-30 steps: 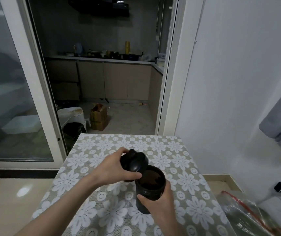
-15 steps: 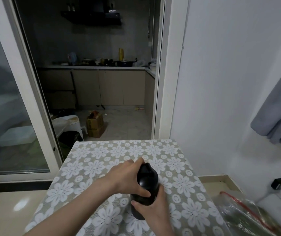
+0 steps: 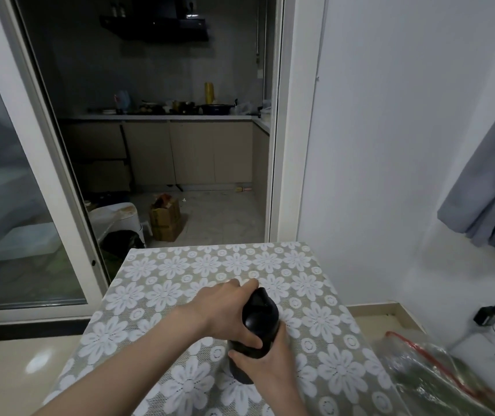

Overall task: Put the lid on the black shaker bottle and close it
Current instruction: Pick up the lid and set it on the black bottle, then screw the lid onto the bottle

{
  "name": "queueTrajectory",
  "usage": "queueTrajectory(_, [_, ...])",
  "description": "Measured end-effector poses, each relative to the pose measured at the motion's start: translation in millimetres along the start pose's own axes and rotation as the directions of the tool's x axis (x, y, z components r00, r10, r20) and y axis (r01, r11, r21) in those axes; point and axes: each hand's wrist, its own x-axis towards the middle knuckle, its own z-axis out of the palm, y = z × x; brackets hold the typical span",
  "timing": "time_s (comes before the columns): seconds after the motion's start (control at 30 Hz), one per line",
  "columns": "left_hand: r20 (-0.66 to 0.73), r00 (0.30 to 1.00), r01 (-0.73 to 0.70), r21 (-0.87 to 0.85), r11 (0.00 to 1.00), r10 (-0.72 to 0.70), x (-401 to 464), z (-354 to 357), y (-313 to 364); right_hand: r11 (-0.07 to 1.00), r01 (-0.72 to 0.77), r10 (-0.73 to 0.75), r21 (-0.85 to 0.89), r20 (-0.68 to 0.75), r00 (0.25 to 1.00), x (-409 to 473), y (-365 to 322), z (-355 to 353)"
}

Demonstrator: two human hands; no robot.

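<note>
Lid (image 3: pixel 259 313) moved from beside mouth onto bottle (image 3: pixel 244 360) | left hand (image 3: pixel 228 313) grip wrapped around lid | right hand (image 3: pixel 265 364) grip clasps bottle, upright on desk (image 3: pixel 180 274) | step: closing | next: twist lid tight, probably

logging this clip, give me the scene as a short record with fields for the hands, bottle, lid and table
left hand: wrapped around the lid from the left side
right hand: gripping the bottle body below the lid
lid: black, sitting on top of the bottle; whether it is fully closed cannot be told
bottle: black, upright on the table
table: covered by a cloth with white flowers
beside table: plastic bag at lower right
</note>
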Motion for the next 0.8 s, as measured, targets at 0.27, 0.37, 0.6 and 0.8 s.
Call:
queueTrajectory(0.27, [0.116, 0.978, -0.198, 0.252, 0.947, 0.174, 1, -20, -10, 1.0, 0.019, -0.019, -0.015, -0.001, 1.0, 1, 3, 1])
queueTrajectory(0.37, [0.139, 0.977, -0.194, 0.267, 0.944, 0.161, -2, -24, -11, 0.999, 0.022, -0.022, -0.029, -0.005, 1.0, 0, 5, 1])
queueTrajectory(0.6, [-0.203, 0.971, 0.165, 0.198, 0.966, -0.124, -3, -26, 21, 1.0, -0.004, 0.004, -0.015, 0.013, 1.0, 1, 4, 0])
queueTrajectory(0.8, [-0.231, 0.964, 0.194, 0.286, 0.938, -0.129, 5, -12, 38, 0.998, -0.025, 0.025, -0.061, 0.001, 1.0, 3, 6, 0])
